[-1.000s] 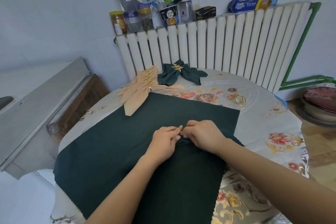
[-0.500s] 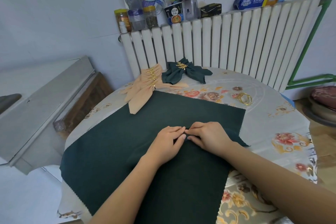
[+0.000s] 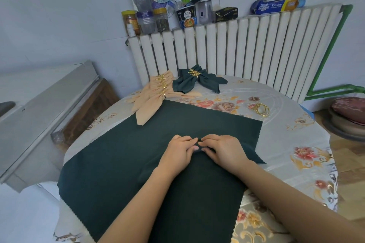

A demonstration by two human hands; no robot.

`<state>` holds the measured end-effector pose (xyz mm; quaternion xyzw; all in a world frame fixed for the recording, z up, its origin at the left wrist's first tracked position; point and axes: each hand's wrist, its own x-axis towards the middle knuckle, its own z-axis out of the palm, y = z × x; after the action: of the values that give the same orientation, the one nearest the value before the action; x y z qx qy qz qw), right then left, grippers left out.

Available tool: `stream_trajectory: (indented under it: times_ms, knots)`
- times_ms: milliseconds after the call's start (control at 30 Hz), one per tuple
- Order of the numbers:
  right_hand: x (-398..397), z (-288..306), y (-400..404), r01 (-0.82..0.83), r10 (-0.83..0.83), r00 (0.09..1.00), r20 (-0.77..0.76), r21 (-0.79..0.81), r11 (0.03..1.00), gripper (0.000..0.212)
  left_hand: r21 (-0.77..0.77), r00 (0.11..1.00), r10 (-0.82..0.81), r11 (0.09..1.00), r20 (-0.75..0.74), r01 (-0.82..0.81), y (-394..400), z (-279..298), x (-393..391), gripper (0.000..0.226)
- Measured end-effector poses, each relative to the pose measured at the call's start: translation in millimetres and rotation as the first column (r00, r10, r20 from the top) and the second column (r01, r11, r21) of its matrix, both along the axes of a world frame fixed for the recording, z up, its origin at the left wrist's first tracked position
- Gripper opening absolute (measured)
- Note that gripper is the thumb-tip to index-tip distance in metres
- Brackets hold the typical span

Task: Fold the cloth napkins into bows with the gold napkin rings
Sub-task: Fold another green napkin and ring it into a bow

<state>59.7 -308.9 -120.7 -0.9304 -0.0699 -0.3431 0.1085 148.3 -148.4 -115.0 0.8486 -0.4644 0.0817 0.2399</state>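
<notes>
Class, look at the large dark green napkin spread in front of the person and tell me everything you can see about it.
The dark green napkin is a big square of matte woven-looking cloth with zigzag-cut edges. It lies open and mostly flat on the flowered tablecloth, its near corner hanging over the table's edge. At its middle the left hand and right hand pinch the cloth together into small gathers. A tail of a peach napkin bow overlaps its far edge.
</notes>
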Motion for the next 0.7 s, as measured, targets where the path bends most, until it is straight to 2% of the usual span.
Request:
stream_trajectory:
  times_ms: [167,267,367,567,634,700]
  knots:
    - [2,0,3,0.045,-0.043,0.999,-0.031,0.082,0.996,0.020,0.087,0.999,-0.035,0.996,0.017,0.033,5,-1,0,0.044]
    - [2,0,3,0.053,-0.049,0.998,-0.040,0.106,0.993,0.024,0.015,0.999,-0.013,1.000,0.035,0.013,3,-1,-2,0.041]
    - [2,1,3,0.060,-0.053,0.997,-0.049,0.138,0.989,0.030,-0.079,0.999,0.043,0.996,-0.018,-0.044,-2,-1,-2,0.031]
    - [2,5,-4,0.086,-0.075,0.995,-0.066,0.181,0.980,0.021,-0.063,0.981,0.136,0.987,-0.140,-0.146,-24,11,0,0.029]
    - [0,8,-15,0.139,-0.132,0.990,-0.046,0.251,0.958,0.021,-0.036,0.975,0.192,0.980,-0.111,-0.197,-40,14,-1,0.030]
    - [-3,13,-33,0.261,-0.264,0.963,-0.045,0.372,0.891,0.027,-0.033,0.959,0.272,0.961,-0.084,-0.275,-54,15,-1,0.031]
